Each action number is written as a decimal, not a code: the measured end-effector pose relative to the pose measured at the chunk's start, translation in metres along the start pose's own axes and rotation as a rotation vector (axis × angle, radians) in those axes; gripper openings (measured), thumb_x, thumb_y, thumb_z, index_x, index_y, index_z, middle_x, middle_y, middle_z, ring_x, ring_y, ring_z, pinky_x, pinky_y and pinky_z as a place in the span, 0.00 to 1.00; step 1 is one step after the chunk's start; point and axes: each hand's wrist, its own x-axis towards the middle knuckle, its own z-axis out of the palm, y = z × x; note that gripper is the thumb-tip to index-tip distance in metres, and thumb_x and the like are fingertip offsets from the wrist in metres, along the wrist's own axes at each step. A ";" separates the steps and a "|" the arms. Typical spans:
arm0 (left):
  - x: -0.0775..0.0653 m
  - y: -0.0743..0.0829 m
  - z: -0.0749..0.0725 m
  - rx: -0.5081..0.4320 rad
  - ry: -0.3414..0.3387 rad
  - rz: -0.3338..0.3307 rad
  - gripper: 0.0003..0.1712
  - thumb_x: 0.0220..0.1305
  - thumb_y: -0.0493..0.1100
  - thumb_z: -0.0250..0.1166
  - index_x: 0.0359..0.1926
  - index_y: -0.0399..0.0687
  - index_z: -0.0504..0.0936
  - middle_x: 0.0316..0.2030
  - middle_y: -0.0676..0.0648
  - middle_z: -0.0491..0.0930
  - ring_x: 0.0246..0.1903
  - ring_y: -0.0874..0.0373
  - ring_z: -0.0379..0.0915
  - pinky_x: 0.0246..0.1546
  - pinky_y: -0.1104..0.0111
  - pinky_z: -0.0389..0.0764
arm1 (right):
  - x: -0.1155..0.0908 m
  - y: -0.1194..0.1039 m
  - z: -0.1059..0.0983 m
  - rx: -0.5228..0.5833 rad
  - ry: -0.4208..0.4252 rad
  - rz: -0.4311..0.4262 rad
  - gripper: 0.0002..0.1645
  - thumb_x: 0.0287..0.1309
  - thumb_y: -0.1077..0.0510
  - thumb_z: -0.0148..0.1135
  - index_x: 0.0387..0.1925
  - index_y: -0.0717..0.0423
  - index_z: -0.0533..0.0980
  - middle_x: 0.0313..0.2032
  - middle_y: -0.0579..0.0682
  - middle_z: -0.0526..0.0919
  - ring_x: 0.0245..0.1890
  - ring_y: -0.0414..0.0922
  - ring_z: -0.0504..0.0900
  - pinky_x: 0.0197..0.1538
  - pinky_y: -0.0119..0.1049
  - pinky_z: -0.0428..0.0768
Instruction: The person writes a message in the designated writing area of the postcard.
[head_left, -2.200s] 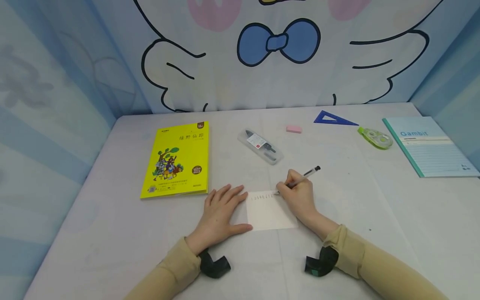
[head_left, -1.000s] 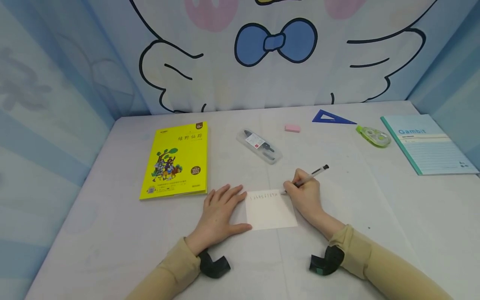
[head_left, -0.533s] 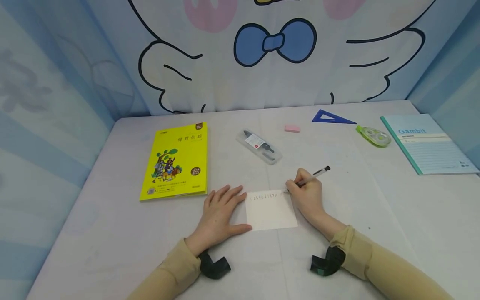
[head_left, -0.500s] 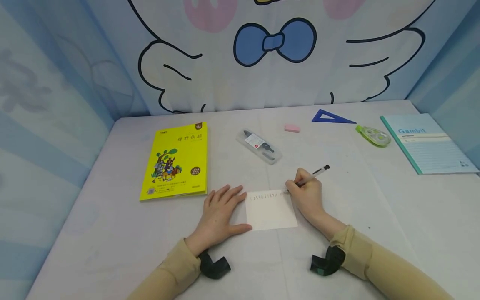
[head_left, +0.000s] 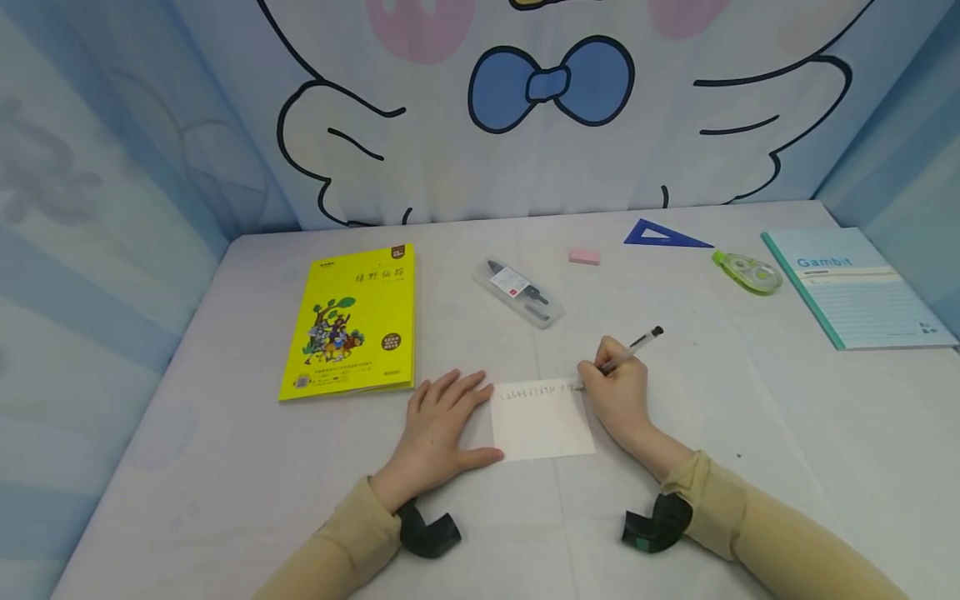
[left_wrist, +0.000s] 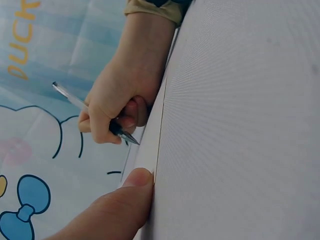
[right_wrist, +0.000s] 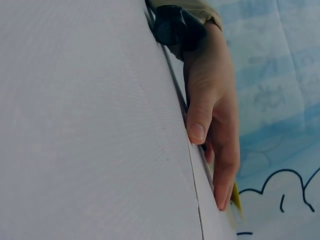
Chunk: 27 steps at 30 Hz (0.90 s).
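Pinching: the right hand is curling around the pen at 3 o'clock of the paper.
Resting: the left hand is lying with its fingers spread at 9 o'clock, and its thumb and pointing finger are touching the paper's edge. The two hands are sitting apart.
Pen tip: it is leaning to the paper's 1 o'clock corner. In the head view the fingers are partly hiding it; I cannot tell if it is touching.
Paper: it is lying flat on the table. Tiny marks are running along its 12 o'clock edge, too small for reading surely.
Clear case: it is lying at 12 o'clock and holding a black tool. A white sticker is covering the tool's middle.
Cut off: the picture edge is cutting the sleeves at 5 and 7 o'clock, and the cartoon on the cloth at 12.
Around: a yellow book is lying at 10 o'clock, a pink eraser at 12, a blue triangle at 1, and a green tape roller and notebook at 2.
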 end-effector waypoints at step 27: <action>0.001 0.004 -0.002 0.031 -0.023 -0.014 0.44 0.46 0.60 0.70 0.63 0.48 0.68 0.67 0.47 0.61 0.67 0.44 0.48 0.65 0.42 0.45 | 0.001 0.008 0.007 0.049 -0.218 0.206 0.19 0.61 0.50 0.57 0.23 0.58 0.65 0.11 0.47 0.70 0.11 0.36 0.64 0.15 0.28 0.61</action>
